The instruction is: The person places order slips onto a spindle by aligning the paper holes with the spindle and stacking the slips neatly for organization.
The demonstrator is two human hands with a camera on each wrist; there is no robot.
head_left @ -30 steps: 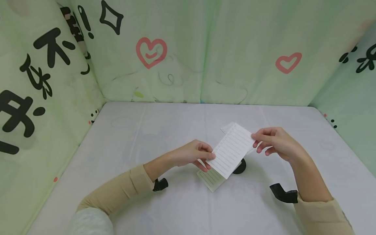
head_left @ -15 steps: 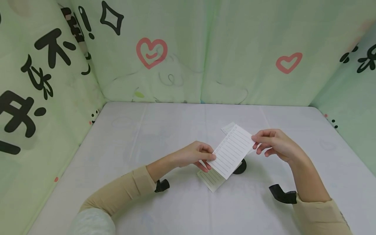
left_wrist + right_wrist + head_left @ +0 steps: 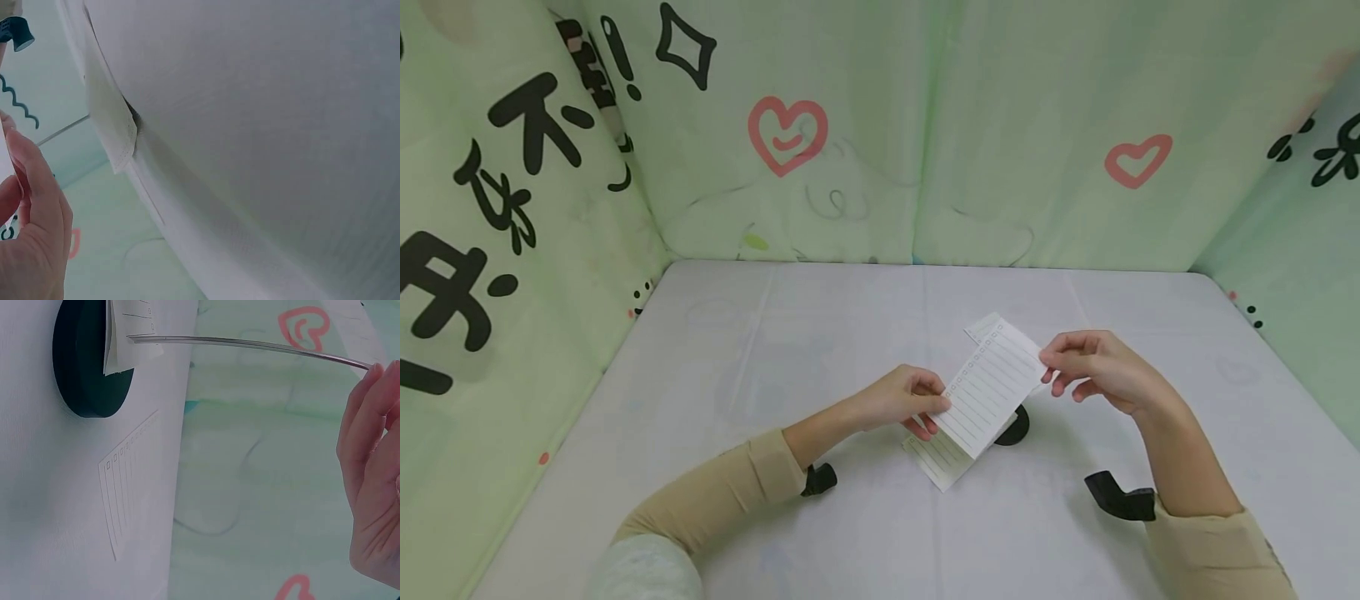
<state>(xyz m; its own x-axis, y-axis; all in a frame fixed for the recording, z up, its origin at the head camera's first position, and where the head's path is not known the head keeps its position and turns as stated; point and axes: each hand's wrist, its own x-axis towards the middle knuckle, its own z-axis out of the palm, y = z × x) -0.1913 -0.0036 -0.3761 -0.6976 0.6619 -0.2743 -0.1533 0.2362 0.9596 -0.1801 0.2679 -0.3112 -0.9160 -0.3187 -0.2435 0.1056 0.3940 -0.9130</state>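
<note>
Between both hands hangs a white lined paper slip [image 3: 988, 387] with small checkboxes along one edge. My left hand [image 3: 898, 398] pinches its lower left corner between thumb and fingers. At the right corner my right hand [image 3: 1097, 367] pinches it too. Beneath is a paper spike with a round black base [image 3: 1015, 427]. Its thin metal rod [image 3: 250, 344] rises toward my right fingertips in the right wrist view; whether the tip touches the held slip, I cannot tell. Lined slips [image 3: 128, 328] sit low around the rod, against the base.
Another lined slip [image 3: 125, 487] lies on the white-covered table [image 3: 775, 533], just beyond the base. Green printed curtains [image 3: 865, 167] enclose the back and sides. Black camera mounts [image 3: 1120, 497] stick out from the sleeves.
The held slip has shifted and tilted slightly. My right hand has moved a little left and down, and my left forearm has come slightly right. Both hands keep their pinch.
</note>
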